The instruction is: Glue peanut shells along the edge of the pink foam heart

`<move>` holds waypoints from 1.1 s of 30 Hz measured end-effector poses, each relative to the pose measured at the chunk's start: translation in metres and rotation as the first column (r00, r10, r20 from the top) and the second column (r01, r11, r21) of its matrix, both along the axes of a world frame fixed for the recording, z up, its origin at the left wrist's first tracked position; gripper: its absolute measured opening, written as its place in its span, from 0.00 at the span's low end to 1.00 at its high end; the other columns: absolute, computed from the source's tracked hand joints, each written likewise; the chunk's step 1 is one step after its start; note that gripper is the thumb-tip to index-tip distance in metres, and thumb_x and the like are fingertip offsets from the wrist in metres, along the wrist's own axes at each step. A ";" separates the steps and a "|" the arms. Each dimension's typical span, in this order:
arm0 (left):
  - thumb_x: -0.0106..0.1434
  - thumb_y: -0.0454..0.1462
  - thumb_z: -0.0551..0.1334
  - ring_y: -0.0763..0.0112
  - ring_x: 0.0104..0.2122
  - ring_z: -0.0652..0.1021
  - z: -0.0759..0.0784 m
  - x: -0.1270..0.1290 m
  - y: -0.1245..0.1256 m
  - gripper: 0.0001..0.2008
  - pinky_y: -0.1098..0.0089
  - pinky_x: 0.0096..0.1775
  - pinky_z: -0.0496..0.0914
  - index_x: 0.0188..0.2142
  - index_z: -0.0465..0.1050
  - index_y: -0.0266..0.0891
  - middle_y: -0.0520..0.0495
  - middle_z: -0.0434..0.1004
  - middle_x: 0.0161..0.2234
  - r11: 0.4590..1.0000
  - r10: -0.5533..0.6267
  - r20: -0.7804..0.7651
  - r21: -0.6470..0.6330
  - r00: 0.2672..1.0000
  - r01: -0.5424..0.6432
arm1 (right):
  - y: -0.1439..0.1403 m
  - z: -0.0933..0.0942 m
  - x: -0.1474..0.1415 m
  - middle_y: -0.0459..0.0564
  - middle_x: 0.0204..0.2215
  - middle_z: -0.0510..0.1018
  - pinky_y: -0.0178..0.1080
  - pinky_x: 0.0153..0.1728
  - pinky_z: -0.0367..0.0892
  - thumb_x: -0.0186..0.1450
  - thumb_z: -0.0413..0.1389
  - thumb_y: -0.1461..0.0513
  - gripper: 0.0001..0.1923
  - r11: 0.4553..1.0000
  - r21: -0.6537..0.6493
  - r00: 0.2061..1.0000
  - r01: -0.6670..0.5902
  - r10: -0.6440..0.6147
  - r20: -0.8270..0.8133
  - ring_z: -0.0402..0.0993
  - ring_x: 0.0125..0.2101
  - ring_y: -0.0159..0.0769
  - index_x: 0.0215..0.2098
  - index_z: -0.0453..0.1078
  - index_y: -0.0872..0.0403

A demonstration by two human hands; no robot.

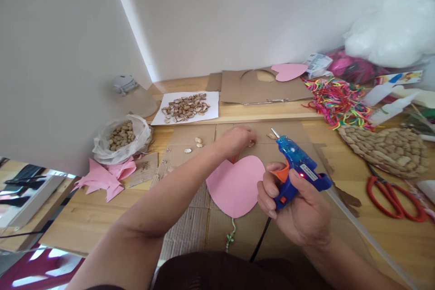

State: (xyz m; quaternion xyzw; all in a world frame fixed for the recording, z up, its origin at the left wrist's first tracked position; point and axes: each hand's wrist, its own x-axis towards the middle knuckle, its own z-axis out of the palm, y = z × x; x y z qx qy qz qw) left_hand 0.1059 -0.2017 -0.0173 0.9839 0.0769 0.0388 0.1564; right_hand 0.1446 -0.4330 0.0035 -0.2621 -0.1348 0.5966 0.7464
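My right hand (299, 204) grips a blue hot glue gun (299, 163) with an orange trigger. Its red light is lit, and the metal nozzle points up and to the left. My left hand (239, 138) is stretched over the cardboard just beyond a pink paper heart (236, 186), its fingers curled together. Something small and brownish shows at those fingertips, too blurred to name. Between that hand and the nozzle lies a peanut shell piece (272, 136). A green cord (231, 235) hangs from the heart's tip, and a bit of red cord (234, 159) shows at its top.
Shell halves (186, 108) lie on white paper. Left stand a bag of peanuts (122, 138) and pink scraps (102, 179). At right are red-handled scissors (396, 199), a shell-covered piece (387, 149), colourful cords (340, 99) and glue bottles (390, 108). Cut cardboard (238, 88) lies behind.
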 end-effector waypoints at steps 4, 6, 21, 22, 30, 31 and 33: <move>0.66 0.34 0.62 0.62 0.48 0.76 0.004 -0.003 0.003 0.08 0.67 0.49 0.70 0.43 0.80 0.41 0.45 0.78 0.43 0.992 0.104 -0.040 0.075 0.994 -0.101 | -0.001 -0.001 0.000 0.45 0.24 0.69 0.35 0.19 0.57 0.67 0.56 0.53 0.12 1.000 -0.003 1.000 0.000 0.000 -0.014 0.66 0.21 0.33 0.42 0.77 0.49; 0.66 0.35 0.63 0.61 0.49 0.76 0.007 -0.003 0.001 0.07 0.66 0.51 0.70 0.41 0.80 0.39 0.44 0.79 0.44 0.989 0.123 -0.050 0.083 0.991 -0.119 | -0.001 0.000 0.000 0.45 0.23 0.69 0.34 0.19 0.57 0.67 0.56 0.53 0.12 1.000 -0.004 1.000 0.001 -0.001 -0.012 0.66 0.21 0.33 0.42 0.77 0.50; 0.64 0.26 0.55 0.65 0.45 0.79 0.018 0.023 -0.004 0.19 0.69 0.49 0.71 0.48 0.79 0.40 0.46 0.82 0.44 0.978 0.202 0.057 -0.068 0.978 -0.198 | -0.004 0.003 -0.004 0.45 0.23 0.68 0.35 0.19 0.55 0.68 0.54 0.52 0.14 0.999 0.032 0.999 0.033 -0.033 -0.009 0.65 0.20 0.32 0.42 0.76 0.49; 0.64 0.27 0.55 0.65 0.45 0.79 0.017 0.030 -0.005 0.18 0.68 0.49 0.71 0.47 0.80 0.40 0.46 0.82 0.44 0.983 0.173 0.070 -0.072 0.982 -0.168 | -0.004 0.004 -0.004 0.45 0.23 0.68 0.35 0.19 0.55 0.68 0.54 0.51 0.14 0.999 0.030 0.999 0.034 -0.033 -0.008 0.65 0.20 0.32 0.42 0.76 0.49; 0.63 0.28 0.56 0.67 0.42 0.77 -0.005 0.070 -0.014 0.13 0.68 0.47 0.70 0.40 0.79 0.38 0.46 0.81 0.41 0.983 -0.072 0.138 -0.155 0.988 0.093 | -0.007 0.008 -0.004 0.45 0.23 0.67 0.35 0.19 0.54 0.69 0.52 0.51 0.15 1.000 0.019 1.000 0.022 -0.022 -0.001 0.64 0.19 0.31 0.42 0.76 0.49; 0.62 0.28 0.56 0.68 0.41 0.77 -0.007 0.071 -0.013 0.13 0.68 0.46 0.70 0.39 0.78 0.38 0.46 0.80 0.40 0.986 -0.068 0.126 -0.142 0.990 0.086 | -0.007 0.008 -0.003 0.45 0.23 0.67 0.35 0.19 0.54 0.69 0.52 0.51 0.15 1.000 0.018 1.000 0.020 -0.020 0.000 0.64 0.20 0.31 0.42 0.76 0.49; 0.62 0.29 0.57 0.67 0.41 0.76 -0.008 0.071 -0.007 0.12 0.68 0.44 0.70 0.39 0.78 0.38 0.46 0.79 0.40 0.995 -0.034 0.089 -0.095 0.995 0.043 | -0.007 0.007 -0.003 0.45 0.23 0.67 0.35 0.19 0.54 0.69 0.52 0.50 0.15 1.000 0.017 1.000 0.013 -0.013 -0.003 0.64 0.20 0.31 0.42 0.76 0.49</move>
